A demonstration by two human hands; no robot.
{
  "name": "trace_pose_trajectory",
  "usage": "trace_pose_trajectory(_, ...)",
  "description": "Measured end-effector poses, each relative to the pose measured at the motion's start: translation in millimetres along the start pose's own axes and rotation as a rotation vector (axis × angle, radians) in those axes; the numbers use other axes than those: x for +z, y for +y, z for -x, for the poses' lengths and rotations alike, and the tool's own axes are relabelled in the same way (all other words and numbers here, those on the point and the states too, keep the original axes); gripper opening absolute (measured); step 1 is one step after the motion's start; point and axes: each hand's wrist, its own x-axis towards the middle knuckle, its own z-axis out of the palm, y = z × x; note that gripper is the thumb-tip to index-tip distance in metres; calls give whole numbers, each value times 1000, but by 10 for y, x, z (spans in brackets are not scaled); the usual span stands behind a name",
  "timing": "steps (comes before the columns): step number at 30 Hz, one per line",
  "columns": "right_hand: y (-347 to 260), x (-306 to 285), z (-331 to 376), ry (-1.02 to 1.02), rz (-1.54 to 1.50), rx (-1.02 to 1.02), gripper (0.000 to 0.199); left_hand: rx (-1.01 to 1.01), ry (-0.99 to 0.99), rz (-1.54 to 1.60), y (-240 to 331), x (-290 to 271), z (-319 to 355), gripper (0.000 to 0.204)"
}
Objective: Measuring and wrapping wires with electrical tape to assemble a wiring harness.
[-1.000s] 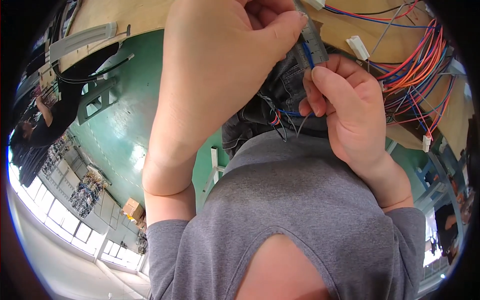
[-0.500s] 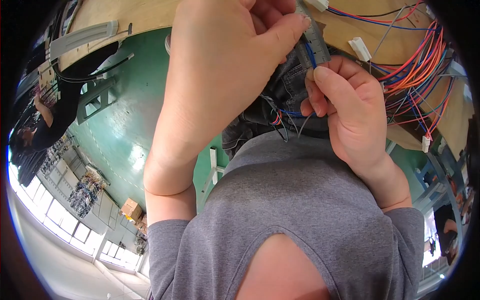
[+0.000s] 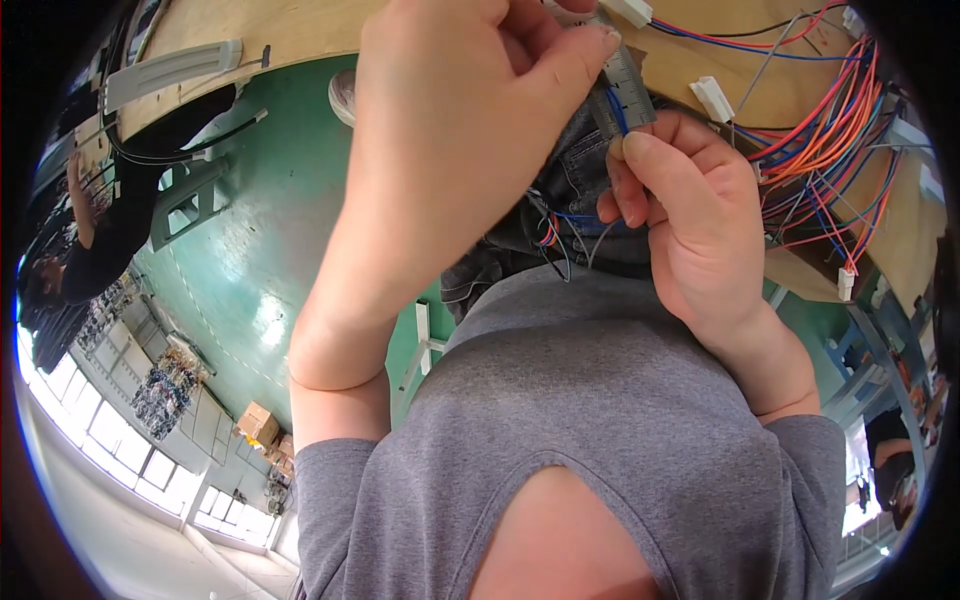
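Observation:
My left hand [image 3: 470, 100] is closed at the top edge of the view, its thumb reaching over a steel ruler [image 3: 635, 97]. Its other fingers are partly hidden and cut off by the frame. Blue wires [image 3: 616, 105] lie along the ruler's face. At the ruler's lower end, my right hand [image 3: 700, 195] pinches these wires between thumb and forefinger, with its remaining fingers curled beneath. Thin wires with coloured ends [image 3: 547, 232] hang over my dark trousers below the hands.
A wooden table [image 3: 300, 28] runs along the top. On its right side lie a large bundle of coloured wires [image 3: 830, 130], a white connector [image 3: 711, 99] and another connector [image 3: 846, 284]. A person in dark clothes [image 3: 120, 220] is at the far left. Cardboard boxes [image 3: 258, 424] stand beyond.
Both hands and the ruler keep nearly the same pose, with the right hand and the ruler slightly further left in view. More of a pale shoe shows beside my left forearm.

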Motion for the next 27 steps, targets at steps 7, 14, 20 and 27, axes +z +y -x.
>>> trace_pose_trajectory(7, -3, -8, 8, -40, 85, 22, 11, 933, 61, -674, -248, -77, 170, 22)
trace_pose_trajectory(14, 45, 7, -27, -27, 92, -25, 12, 935, 23, -608, -310, -74, 112, 23)
trace_pose_trajectory(20, 71, 17, 14, 5, 45, -27, 14, 958, -82, -682, -173, -144, 108, 19)
trace_pose_trajectory(27, 75, -7, -5, -66, 37, -58, 14, 891, -332, -939, 118, -313, 87, 15)
